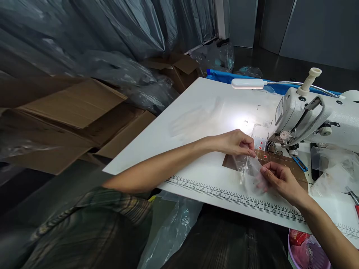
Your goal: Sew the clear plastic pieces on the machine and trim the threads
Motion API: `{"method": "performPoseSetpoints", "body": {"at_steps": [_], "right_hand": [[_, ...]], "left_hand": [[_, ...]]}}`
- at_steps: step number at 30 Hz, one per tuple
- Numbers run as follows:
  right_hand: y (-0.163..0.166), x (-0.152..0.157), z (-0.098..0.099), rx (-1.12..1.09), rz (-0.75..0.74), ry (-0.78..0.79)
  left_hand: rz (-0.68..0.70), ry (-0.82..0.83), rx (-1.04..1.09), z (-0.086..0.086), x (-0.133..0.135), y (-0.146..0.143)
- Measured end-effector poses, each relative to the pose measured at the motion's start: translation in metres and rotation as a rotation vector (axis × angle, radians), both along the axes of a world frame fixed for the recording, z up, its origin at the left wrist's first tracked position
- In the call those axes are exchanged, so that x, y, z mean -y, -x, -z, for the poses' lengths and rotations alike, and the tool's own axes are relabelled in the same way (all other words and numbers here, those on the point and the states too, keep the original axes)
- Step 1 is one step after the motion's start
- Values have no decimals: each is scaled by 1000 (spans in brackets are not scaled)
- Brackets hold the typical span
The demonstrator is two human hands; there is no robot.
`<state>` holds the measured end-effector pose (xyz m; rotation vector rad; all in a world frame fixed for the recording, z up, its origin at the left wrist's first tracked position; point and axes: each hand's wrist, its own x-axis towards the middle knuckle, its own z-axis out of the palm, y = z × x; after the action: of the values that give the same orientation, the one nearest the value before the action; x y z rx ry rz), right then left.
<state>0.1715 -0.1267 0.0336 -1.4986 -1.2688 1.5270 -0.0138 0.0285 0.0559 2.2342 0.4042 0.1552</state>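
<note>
My left hand pinches the upper edge of a small clear plastic piece on the white sewing table. My right hand grips the same clear piece at its lower right, fingers curled. The piece lies over a brown patch of the table just in front of the needle area of the white sewing machine. Both hands sit left of the machine's presser foot.
A lit lamp on a flexible neck hangs over the table. A printed ruler runs along the front edge. Open cardboard boxes and plastic sheeting stand to the left. Clear bags lie at right, and a pink tub sits below.
</note>
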Motion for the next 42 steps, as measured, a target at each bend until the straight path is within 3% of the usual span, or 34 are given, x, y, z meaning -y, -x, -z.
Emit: {"method": "performPoseSetpoints", "body": {"at_steps": [2,4,7,10,14,17,20,22,27,30,36,39,42], "right_hand": [[0,-7,2,27,-13,49],[-2,-16,6,293,-2,-21],[-6,-24,13,892,70,-307],[-11,-22,22,1151,51,-563],[-19,-16,31,1098,5,-674],[-23,-16,34,1064,-3,-654],[-27,-18,32,1029,-29,-617],[-28,-18,30,1006,-50,-592],[-28,-15,26,992,-96,-582],[-28,-13,26,962,-103,-613],[-41,-8,24,700,-66,-682],[-42,0,26,676,-28,-705],[-36,6,30,726,-102,-740]], "left_hand": [[-48,-101,-67,-2,-10,-9],[-7,-307,-144,-1,-23,-26],[57,-539,-237,8,-45,-58],[81,-689,-195,16,-61,-74],[41,-835,17,24,-60,-62],[1,-804,164,30,-36,-39],[220,-648,279,37,-4,-17],[309,-637,312,44,13,-9],[120,-719,358,58,27,-9],[47,-655,376,59,26,-11],[-63,-472,368,56,27,-11],[-105,-427,355,57,27,-11],[-129,-436,370,57,28,-11]]}}
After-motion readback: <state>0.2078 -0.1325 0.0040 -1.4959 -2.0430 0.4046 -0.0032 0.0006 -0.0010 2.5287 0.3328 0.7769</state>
